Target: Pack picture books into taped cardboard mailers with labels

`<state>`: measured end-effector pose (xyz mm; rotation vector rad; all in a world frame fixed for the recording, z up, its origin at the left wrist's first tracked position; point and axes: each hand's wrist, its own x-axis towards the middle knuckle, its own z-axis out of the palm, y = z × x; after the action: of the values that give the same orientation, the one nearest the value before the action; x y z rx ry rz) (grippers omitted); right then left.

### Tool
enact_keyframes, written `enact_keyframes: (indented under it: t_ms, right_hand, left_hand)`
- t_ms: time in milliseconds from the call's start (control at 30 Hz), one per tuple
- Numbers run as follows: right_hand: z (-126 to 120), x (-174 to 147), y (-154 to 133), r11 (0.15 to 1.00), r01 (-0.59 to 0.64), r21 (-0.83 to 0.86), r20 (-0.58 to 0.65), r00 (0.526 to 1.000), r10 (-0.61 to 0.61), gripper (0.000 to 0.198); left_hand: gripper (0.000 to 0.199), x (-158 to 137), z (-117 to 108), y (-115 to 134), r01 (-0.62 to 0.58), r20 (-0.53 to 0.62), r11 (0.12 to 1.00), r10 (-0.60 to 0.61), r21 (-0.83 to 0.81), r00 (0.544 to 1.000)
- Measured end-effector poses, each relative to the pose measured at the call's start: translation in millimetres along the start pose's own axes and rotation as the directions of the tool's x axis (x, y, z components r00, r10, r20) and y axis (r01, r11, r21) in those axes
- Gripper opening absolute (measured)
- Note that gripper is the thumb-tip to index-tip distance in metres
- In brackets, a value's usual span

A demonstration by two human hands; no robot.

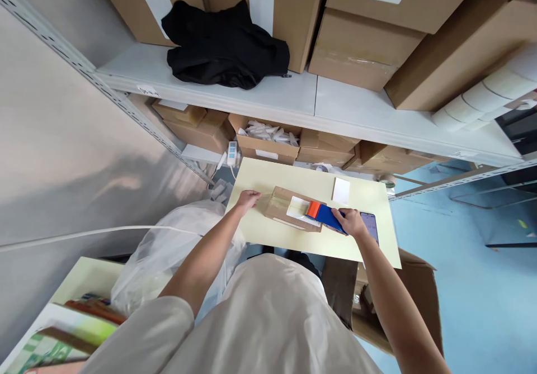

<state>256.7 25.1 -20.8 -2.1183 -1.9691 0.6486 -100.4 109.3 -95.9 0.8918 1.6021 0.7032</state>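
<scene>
A small brown cardboard box (pixel 277 200) with a white label (pixel 296 207) on top lies on the pale yellow table. My right hand (pixel 350 221) grips a blue and orange tape dispenser (pixel 326 216), whose orange end rests over the label at the box's right part. Just off the left end of the box is my left hand (pixel 249 200), its fingers pinched together; whatever is between them is too small to make out. A phone (pixel 370 226) lies beside my right hand, with its screen lit.
Behind the table (pixel 255 173) stands a shelf (pixel 335 103) with large cartons and a black garment (pixel 226 47). A white card (pixel 341 190) lies toward the table's back. An open carton (pixel 394 301) is on the floor at right, a translucent plastic bag (pixel 146 273) at left.
</scene>
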Motion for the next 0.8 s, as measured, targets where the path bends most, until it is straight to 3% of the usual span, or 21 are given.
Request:
enact_keyframes:
  t_ms: [167, 267, 367, 433, 467, 500, 533, 567, 600, 633, 667, 800]
  right_hand:
    - [-1, 0, -2, 1.000, -0.016, -0.009, -0.021, 1.000, 0.016, 0.059]
    - [-1, 0, -1, 1.000, -0.011, -0.010, -0.015, 1.000, 0.010, 0.058]
    - [-2, 1, 1, 1.000, 0.014, -0.013, -0.008, 1.000, -0.014, 0.057]
    - [-2, 3, 2, 0.999, 0.031, -0.015, -0.015, 0.999, -0.031, 0.057]
    - [-1, 4, 1, 0.999, 0.034, -0.009, -0.020, 0.999, -0.034, 0.057]
    - [-1, 5, 0, 0.999, 0.036, 0.000, -0.022, 0.999, -0.036, 0.056]
    - [0, 6, -2, 0.999, 0.037, 0.013, -0.023, 0.999, -0.037, 0.056]
    - [0, 7, -5, 0.999, 0.036, 0.027, -0.020, 0.999, -0.036, 0.056]
    - [0, 8, -7, 0.998, 0.037, 0.041, -0.011, 0.999, -0.036, 0.057]
    - [0, 9, -8, 0.998, 0.041, 0.051, 0.002, 0.999, -0.041, 0.057]
    - [-2, 10, -8, 0.997, 0.049, 0.058, 0.017, 0.999, -0.050, 0.057]
    - [-15, 5, 15, 0.996, 0.071, 0.045, 0.071, 0.995, -0.074, 0.056]
  left_hand:
    - [0.040, -10, 39, -33, -0.009, -0.070, 0.985, 0.022, 0.175, 0.997]
    - [0.058, -13, 42, -42, -0.009, -0.115, 0.960, 0.043, 0.280, 0.992]
    - [0.067, -13, 35, -27, -0.098, -0.107, 0.932, 0.143, 0.349, 0.984]
    - [0.077, -15, 34, -6, -0.263, -0.014, 0.868, 0.296, 0.422, 0.955]
    - [0.085, -17, 37, 6, -0.384, 0.084, 0.800, 0.391, 0.462, 0.917]
    - [0.096, -20, 41, 17, -0.578, 0.291, 0.621, 0.507, 0.529, 0.812]
    - [0.106, -24, 48, 26, -0.736, 0.494, 0.408, 0.555, 0.540, 0.670]
    - [0.114, -29, 55, 33, -0.816, 0.622, 0.234, 0.547, 0.529, 0.560]
    - [0.119, -33, 61, 38, -0.846, 0.698, 0.101, 0.517, 0.524, 0.495]
    - [0.122, -37, 67, 41, -0.846, 0.733, 0.017, 0.491, 0.533, 0.471]
    - [0.123, -40, 72, 41, -0.831, 0.739, -0.030, 0.476, 0.556, 0.477]
    - [0.123, -43, 75, 38, -0.787, 0.719, -0.071, 0.464, 0.612, 0.518]
